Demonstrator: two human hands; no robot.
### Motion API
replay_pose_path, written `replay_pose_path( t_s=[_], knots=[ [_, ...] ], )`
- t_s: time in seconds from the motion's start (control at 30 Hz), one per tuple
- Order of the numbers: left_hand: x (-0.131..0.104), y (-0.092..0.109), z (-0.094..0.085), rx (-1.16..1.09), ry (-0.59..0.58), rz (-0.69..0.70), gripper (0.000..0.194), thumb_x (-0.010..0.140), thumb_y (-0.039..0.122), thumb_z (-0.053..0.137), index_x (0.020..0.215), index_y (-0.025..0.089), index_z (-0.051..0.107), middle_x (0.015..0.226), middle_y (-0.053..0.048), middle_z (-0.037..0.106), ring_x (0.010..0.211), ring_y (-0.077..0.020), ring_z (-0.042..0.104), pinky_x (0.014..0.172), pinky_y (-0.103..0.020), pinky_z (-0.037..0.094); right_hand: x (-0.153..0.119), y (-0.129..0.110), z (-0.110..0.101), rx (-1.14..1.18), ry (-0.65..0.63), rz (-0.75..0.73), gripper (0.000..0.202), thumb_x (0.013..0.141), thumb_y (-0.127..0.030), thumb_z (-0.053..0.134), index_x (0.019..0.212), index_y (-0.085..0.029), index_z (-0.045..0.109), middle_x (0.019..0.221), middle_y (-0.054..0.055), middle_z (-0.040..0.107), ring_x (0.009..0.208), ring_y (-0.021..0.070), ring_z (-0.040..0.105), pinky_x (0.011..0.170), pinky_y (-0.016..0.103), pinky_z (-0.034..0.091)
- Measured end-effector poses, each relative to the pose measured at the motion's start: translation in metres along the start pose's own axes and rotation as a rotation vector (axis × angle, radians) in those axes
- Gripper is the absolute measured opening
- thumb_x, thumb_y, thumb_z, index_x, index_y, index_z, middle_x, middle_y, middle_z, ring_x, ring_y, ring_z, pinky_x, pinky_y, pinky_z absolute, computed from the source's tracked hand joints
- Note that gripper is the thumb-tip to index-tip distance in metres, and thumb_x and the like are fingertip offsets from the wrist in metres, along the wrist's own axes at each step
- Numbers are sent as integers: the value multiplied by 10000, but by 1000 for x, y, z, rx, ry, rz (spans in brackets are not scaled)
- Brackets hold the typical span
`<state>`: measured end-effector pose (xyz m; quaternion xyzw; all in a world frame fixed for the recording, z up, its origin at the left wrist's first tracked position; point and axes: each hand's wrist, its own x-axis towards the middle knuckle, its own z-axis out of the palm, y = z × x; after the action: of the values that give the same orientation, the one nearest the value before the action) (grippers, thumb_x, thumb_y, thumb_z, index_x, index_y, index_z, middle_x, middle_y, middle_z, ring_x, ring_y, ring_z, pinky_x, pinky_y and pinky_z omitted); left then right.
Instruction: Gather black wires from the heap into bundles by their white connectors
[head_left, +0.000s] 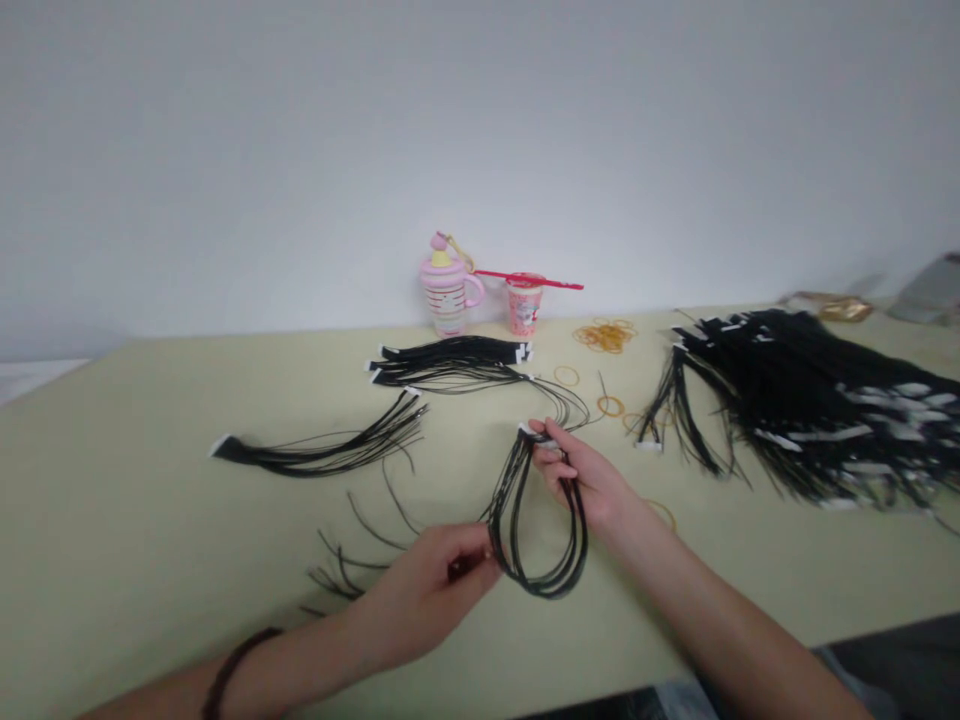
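Observation:
A bundle of thin black wires [551, 588] with white connectors at one end hangs in a loop above the table between my hands. My right hand [577, 475] grips it near the white connectors, fingers closed at the top of the loop. My left hand [442, 580] pinches the wires at the loop's left side, thumb and forefinger together. Loose wire ends [341, 570] spread out to the left from behind this hand. Its palm side and part of the wires there are hidden.
Another wire bundle [300, 455] lies at left, and several are stacked [450, 360] behind. Yellow rubber bands [604, 335] lie at back right, some scattered nearer. A large pile of black wires [817, 400] covers the right. A pink mug [448, 300] and small cup [525, 305] stand by the wall.

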<state>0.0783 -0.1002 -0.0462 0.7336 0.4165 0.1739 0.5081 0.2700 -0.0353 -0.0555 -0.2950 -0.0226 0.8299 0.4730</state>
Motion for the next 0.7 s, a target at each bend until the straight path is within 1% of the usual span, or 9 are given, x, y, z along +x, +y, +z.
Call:
replay_pose_path(
  t_s=[0.07,0.17,0.23,0.3,0.37,0.47,0.53,0.6,0.7],
  knots=[
    [4,0,-2,-22,67,20,285,847,333,448,712,123,586,624,19,473,616,-85,406,564,-193,332,2,2,-1,-16,-2,-24,185,917,-233,425,845,-108,542,543,-57,380,386,2,365,279,45,224],
    [11,-1,-4,13,236,87,243,834,315,490,766,128,632,610,14,496,597,-87,426,566,-196,352,3,7,-1,-51,9,-81,198,908,-223,439,829,-90,562,528,-55,384,368,-2,347,274,53,209],
    [17,-2,-6,74,294,243,204,845,253,477,861,148,651,703,-12,567,672,-104,497,633,-208,397,3,12,-1,-77,21,-131,198,896,-230,463,833,-84,583,504,-63,370,344,-8,309,271,58,197],
    [23,-2,-7,139,294,441,206,842,178,465,944,169,643,851,-45,615,814,-128,549,747,-239,425,4,16,-2,-97,26,-183,187,873,-239,505,846,-83,604,485,-69,362,330,-12,277,270,63,193],
    [28,-1,-9,187,321,556,220,820,124,471,955,169,638,924,-67,625,883,-143,561,797,-262,432,3,17,-3,-107,24,-227,179,851,-243,540,849,-83,619,482,-67,366,332,-11,275,272,66,197],
    [33,-2,-14,230,398,526,179,762,66,485,786,142,644,759,-51,625,722,-125,567,664,-231,443,0,13,-3,-96,20,-254,166,840,-233,555,831,-82,622,498,-62,371,349,-8,293,277,64,199],
    [34,-5,-17,252,388,487,175,730,43,482,679,136,622,660,-32,604,630,-112,548,593,-215,425,-3,9,-2,-76,20,-236,175,862,-228,521,814,-85,611,515,-59,371,361,-8,300,282,59,199],
    [35,-8,-19,245,337,469,179,733,51,481,677,137,628,677,-37,626,641,-113,564,603,-214,434,-6,6,0,-56,18,-204,211,893,-230,464,802,-91,594,527,-57,366,368,-8,302,287,55,199],
    [37,-13,-18,200,293,435,184,787,115,488,782,152,668,789,-53,671,725,-122,600,668,-220,459,-8,3,2,-38,16,-168,245,919,-237,411,803,-99,577,527,-62,345,373,-6,304,292,49,197]
  ],
)
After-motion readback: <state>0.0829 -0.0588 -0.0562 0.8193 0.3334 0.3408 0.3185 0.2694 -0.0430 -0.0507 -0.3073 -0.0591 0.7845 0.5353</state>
